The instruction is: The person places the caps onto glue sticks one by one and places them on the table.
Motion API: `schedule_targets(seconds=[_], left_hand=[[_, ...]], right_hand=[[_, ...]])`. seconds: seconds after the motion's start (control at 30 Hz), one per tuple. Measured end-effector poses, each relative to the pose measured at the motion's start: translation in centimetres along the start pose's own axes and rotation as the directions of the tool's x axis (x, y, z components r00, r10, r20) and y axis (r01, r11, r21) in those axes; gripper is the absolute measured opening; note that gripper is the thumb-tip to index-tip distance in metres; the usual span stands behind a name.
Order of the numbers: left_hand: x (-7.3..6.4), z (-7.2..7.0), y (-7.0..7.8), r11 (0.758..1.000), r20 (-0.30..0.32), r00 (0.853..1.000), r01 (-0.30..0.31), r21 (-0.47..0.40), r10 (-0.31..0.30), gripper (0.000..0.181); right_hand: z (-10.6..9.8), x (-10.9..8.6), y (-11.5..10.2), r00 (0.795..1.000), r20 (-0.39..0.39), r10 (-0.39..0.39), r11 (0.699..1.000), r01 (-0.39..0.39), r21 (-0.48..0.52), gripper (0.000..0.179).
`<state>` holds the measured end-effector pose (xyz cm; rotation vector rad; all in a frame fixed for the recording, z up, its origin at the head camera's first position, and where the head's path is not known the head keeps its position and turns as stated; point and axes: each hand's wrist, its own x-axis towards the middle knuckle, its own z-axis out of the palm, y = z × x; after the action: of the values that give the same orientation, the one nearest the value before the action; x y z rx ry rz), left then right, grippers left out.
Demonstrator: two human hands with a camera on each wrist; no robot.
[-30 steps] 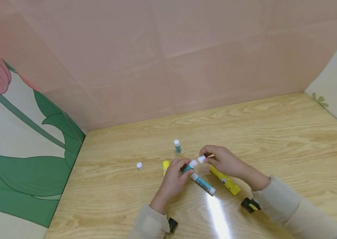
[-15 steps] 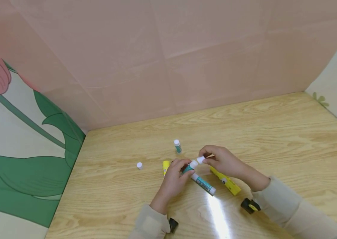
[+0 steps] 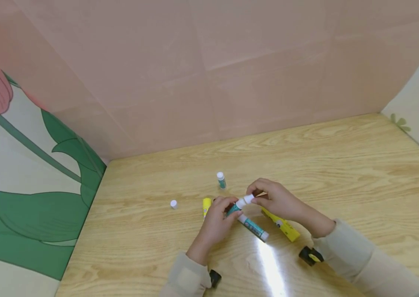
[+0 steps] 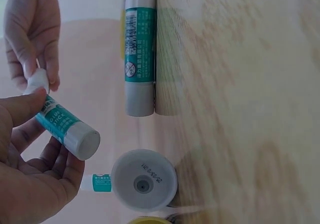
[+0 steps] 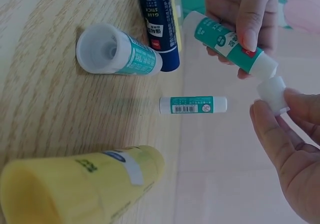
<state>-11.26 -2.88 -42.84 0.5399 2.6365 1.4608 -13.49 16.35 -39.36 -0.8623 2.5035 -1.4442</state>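
Note:
My left hand [image 3: 214, 220] grips a teal-and-white glue stick [image 5: 225, 40] by its barrel, its white open end tilted up to the right. Between thumb and fingers my right hand [image 3: 278, 200] pinches a white cap [image 5: 272, 95], which meets the tip of that stick at a slight angle. In the left wrist view, the held stick's white base [image 4: 83, 140] points towards the camera. Below the hands a second teal glue stick [image 3: 254, 228] lies on the table, and a smaller one [image 3: 221, 180] stands upright behind them.
A loose white cap [image 3: 173, 204] is on the wooden table at the left. One yellow tube [image 3: 207, 206] is partly hidden by my left hand; another yellow tube [image 3: 283, 227] lies under my right forearm. The right wrist view shows a dark blue glue stick [image 5: 160, 29].
My right hand has brought the cap left and slightly down, from just apart to touching the stick's tip. The left hand and its glue stick have stayed nearly still.

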Motion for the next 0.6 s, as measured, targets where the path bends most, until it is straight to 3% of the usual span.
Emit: schedule_targets(seconds=[0.6], left_hand=[[-0.11, -0.13, -0.10, 1.000, -0.007, 1.000, -0.019, -0.007, 0.019, 0.023]], right_hand=[[0.38, 0.11, -0.25, 0.999, 0.036, 0.003, 0.999, -0.005, 0.037, 0.015]])
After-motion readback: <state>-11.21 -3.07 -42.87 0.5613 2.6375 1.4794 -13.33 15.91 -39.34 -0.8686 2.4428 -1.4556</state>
